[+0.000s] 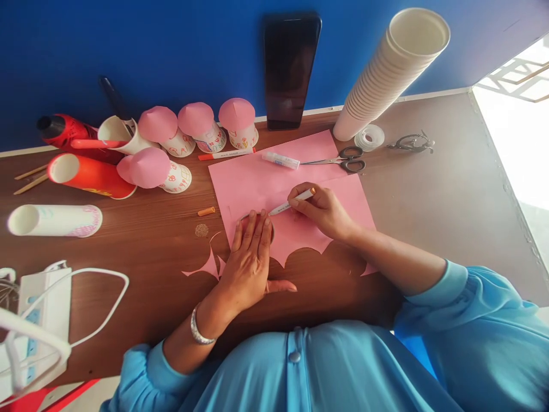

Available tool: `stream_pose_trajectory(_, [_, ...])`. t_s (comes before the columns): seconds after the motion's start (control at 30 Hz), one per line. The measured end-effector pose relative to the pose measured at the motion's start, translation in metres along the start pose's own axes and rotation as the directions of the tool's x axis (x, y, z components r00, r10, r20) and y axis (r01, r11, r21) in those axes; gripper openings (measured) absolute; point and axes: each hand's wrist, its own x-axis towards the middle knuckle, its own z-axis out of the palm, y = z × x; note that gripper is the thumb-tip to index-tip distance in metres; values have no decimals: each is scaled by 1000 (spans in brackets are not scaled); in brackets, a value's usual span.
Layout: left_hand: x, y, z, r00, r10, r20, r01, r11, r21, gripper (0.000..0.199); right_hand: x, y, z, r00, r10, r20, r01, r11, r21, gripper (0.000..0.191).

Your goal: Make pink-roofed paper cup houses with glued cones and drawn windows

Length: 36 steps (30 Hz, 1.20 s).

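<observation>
My left hand (249,254) lies flat with its fingers stretched over a round, dark-edged object (272,232), which it mostly hides. Under that object is a sheet of pink paper (343,200), its near edge cut in scalloped curves. Pinched in my right hand (323,212) is a white marker pen (285,207) with an orange end, its tip at the round object's upper right edge. Toward the back of the paper lie a whitish glue tube (281,160) and scissors (352,159) with dark handles. Pink paper scraps (208,266) rest by my left wrist.
Several cups with pink cone tops (195,119) stand at the back left, near red cups (88,176). A tall stack of white cups (386,68), a tape roll (369,138) and a phone (291,71) are behind. A power strip (47,309) with cables sits left.
</observation>
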Motion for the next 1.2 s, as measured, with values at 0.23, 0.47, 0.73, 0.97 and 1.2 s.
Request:
stream_pose_trajectory(0.23, [2, 4, -5, 997, -37, 70, 35, 999, 36, 128, -14, -3, 3, 999, -32, 8, 32, 999, -38, 10])
stream_pose_trajectory(0.47, [0, 1, -2, 996, -32, 81, 27, 998, 63, 124, -33, -1, 2, 987, -162, -6, 156, 958, -240, 7])
stream_pose_trajectory(0.73, [1, 2, -2, 993, -52, 111, 44, 996, 76, 123, -58, 5, 2, 958, -285, 28, 273, 880, -389, 3])
stream_pose_trajectory(0.97, [1, 0, 0, 995, -51, 91, 45, 997, 63, 125, -77, 9, 13, 883, -455, 113, 447, 743, -498, 5])
stream_pose_trajectory(1.2, [0, -1, 1, 993, -50, 104, 47, 998, 31, 126, -88, 8, 23, 840, -505, 200, 516, 626, -584, 9])
